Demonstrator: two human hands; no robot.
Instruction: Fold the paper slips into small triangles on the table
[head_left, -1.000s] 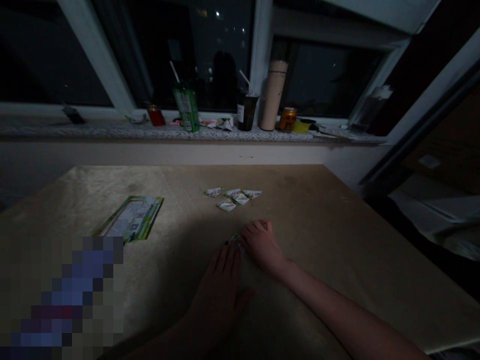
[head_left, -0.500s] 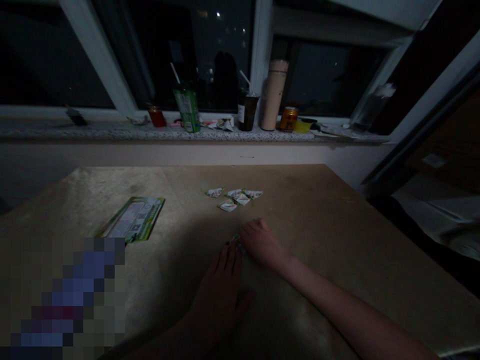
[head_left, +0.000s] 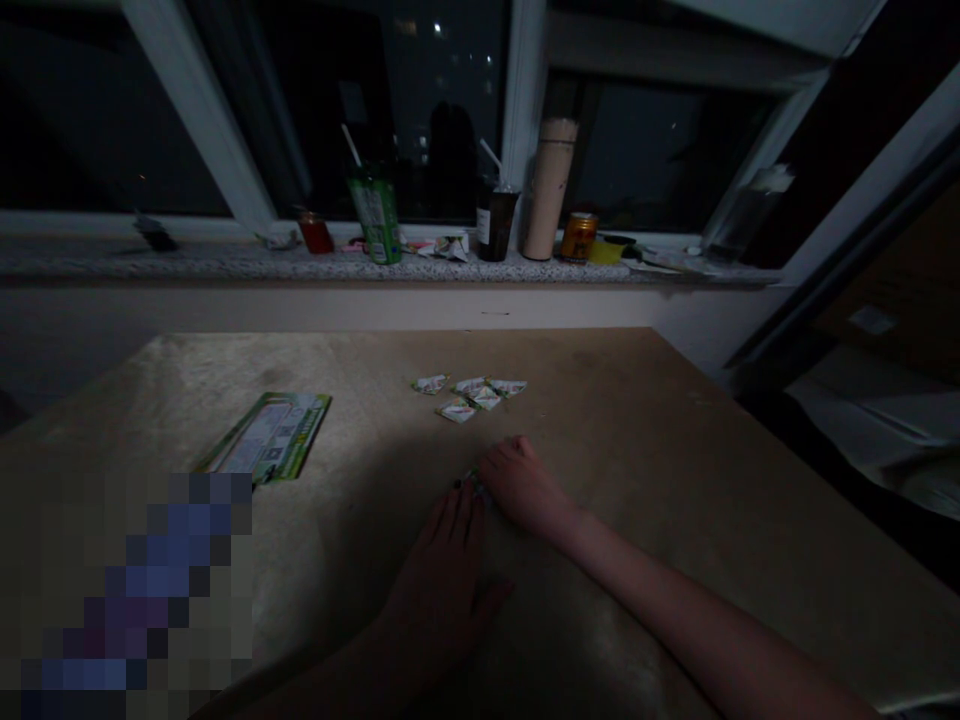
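Currently: your left hand (head_left: 442,580) flat, fingers outstretched, pinning small paper piece (head_left: 472,484); right hand (head_left: 525,487) curled over it, grip unseen; dim light could let it slip askew.

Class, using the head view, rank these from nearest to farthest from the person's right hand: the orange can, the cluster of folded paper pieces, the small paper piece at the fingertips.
1. The small paper piece, right against the right hand, on its left.
2. The cluster of folded paper pieces, farther up the table.
3. The orange can, on the windowsill beyond the table.
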